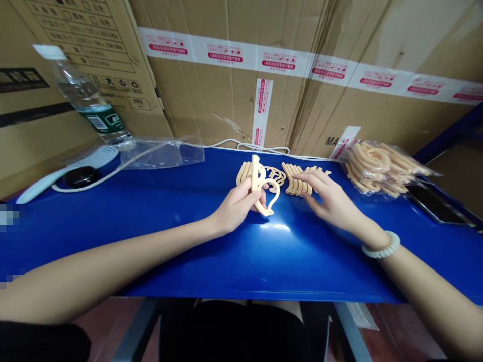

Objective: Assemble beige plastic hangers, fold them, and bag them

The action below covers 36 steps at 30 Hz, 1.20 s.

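My left hand (236, 205) is closed around a peach plastic hook-shaped piece (264, 193), holding it upright on the blue table (188, 241). Its straight stem rises above my fingers and its curved loop hangs to the right. My right hand (330, 197) lies with fingers stretched out over a row of the same peach pieces (296, 181), touching them. More of these pieces (244, 172) lie just behind my left hand. A pale bead bracelet (381, 247) sits on my right wrist.
A clear bag of more peach pieces (377, 166) lies at the right, with a dark phone (433, 203) beside it. At the left stand a water bottle (86, 98), an empty plastic bag (162, 153), a black object with a white cable (81, 176). Cardboard boxes (302, 75) wall the back.
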Each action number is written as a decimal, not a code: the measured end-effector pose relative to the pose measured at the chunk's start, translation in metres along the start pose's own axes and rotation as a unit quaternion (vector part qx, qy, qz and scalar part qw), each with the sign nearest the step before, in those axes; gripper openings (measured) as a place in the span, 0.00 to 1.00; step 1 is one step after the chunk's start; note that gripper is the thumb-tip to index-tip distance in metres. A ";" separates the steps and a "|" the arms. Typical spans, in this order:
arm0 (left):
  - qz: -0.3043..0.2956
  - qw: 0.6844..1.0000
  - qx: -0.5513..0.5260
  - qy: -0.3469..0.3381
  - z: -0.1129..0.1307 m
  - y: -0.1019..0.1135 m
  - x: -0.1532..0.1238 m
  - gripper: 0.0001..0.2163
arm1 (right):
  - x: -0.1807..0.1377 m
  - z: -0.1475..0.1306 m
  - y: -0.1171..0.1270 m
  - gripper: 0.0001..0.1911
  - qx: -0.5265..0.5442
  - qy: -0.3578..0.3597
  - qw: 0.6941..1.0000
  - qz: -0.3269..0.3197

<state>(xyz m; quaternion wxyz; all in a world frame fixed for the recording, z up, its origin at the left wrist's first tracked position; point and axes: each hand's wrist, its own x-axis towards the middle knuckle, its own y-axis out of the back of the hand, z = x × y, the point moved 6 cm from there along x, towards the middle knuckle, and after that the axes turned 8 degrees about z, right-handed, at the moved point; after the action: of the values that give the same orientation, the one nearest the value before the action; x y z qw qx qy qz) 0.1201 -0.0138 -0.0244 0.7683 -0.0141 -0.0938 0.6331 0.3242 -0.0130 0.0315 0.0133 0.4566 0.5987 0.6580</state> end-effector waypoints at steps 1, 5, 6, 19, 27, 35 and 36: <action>0.003 0.998 0.040 -0.042 0.005 0.003 0.001 0.05 | 0.001 -0.010 -0.001 0.21 0.034 0.006 0.999 0.000; 0.011 0.977 0.154 -0.150 0.020 0.008 0.001 0.07 | 0.001 -0.041 -0.007 0.25 0.157 0.013 0.987 -0.021; 0.012 0.970 0.173 -0.169 0.023 0.008 0.000 0.08 | 0.001 -0.046 -0.007 0.26 0.175 0.013 0.984 -0.022; 0.032 0.917 0.285 -0.276 0.031 -0.001 -0.011 0.13 | -0.001 -0.036 -0.008 0.21 0.400 -0.135 0.906 0.015; 0.043 0.877 0.382 -0.288 0.024 0.001 -0.011 0.15 | -0.007 -0.009 -0.011 0.14 0.377 -0.259 0.881 0.125; -0.005 0.794 0.522 -0.311 0.020 -0.009 -0.014 0.18 | -0.010 -0.015 -0.026 0.11 0.413 -0.245 0.875 0.064; -0.007 0.790 0.532 -0.305 0.020 -0.009 -0.013 0.18 | -0.010 -0.016 -0.027 0.12 0.423 -0.247 0.870 0.054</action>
<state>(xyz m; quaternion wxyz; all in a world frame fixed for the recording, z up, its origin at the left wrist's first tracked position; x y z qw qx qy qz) 0.1229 -0.0305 -0.0048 0.5901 0.5914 0.0286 0.5488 0.3056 -0.0235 0.0058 -0.0686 0.5980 0.7712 0.2074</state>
